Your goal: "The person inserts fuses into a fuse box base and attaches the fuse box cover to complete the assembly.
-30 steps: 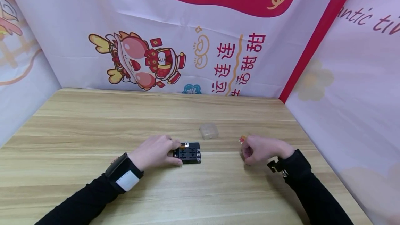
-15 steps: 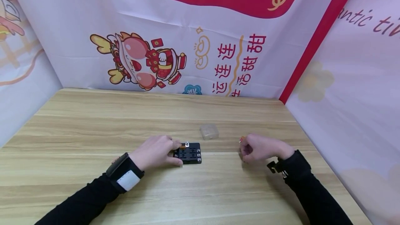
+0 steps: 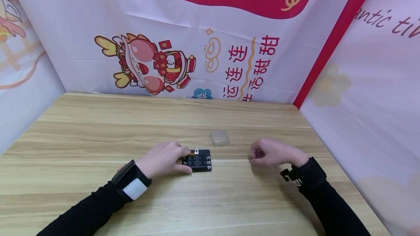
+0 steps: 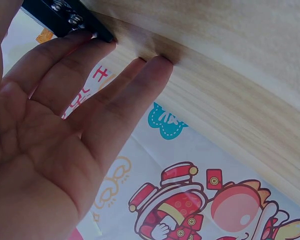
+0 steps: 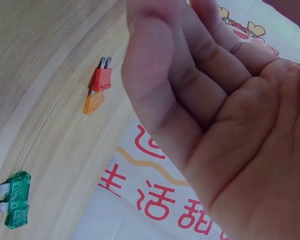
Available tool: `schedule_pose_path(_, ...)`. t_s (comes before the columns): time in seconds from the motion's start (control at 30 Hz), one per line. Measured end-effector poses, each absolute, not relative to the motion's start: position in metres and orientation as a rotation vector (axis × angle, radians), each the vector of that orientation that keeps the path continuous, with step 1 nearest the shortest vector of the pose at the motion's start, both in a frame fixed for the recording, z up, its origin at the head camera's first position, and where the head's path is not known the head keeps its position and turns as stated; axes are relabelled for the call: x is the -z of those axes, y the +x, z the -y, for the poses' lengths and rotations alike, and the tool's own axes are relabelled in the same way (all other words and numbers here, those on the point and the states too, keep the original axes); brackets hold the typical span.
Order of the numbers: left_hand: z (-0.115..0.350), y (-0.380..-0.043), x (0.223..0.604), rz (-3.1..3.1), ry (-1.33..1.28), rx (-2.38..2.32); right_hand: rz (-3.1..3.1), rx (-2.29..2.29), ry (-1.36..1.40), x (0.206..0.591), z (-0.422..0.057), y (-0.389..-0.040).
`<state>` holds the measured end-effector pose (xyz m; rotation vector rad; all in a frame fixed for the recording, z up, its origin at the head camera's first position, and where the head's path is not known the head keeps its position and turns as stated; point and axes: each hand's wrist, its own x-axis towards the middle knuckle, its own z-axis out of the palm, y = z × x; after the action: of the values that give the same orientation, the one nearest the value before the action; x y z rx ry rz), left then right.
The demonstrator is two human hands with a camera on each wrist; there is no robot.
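Near the middle of the table, my left hand (image 3: 164,157) holds a black fuse block (image 3: 201,162) by its left end, thumb at the near side and fingers at the far side. An orange piece (image 3: 191,153) shows at the block's far edge. My right hand (image 3: 273,153) is low over the table at the right, fingers curled; its thumb and index tips are hidden, so whether it pinches anything is unclear. In the right wrist view, a red blade fuse (image 5: 102,78) and an orange blade fuse (image 5: 93,103) lie together beyond the little finger. A green blade fuse (image 5: 17,200) lies apart.
A clear plastic cover (image 3: 219,138) rests on the wooden table (image 3: 131,115) behind the fuse block, between the two hands. Printed cloth walls (image 3: 203,17) rise at the table's back and sides.
My right hand has shifted slightly left and away from me, and now hides the red and orange fuses in the head view. The left hand and fuse block have stayed put.
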<state>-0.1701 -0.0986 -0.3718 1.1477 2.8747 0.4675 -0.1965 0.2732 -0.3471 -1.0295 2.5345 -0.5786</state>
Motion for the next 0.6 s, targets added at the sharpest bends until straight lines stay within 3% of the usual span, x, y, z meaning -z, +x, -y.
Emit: schedule_pose_path(0.6,0.0987,-0.1703,0.3729,-2.873,1.156,-0.45,-2.542,0.622,-1.128,0.3459,-0.273,-0.1978)
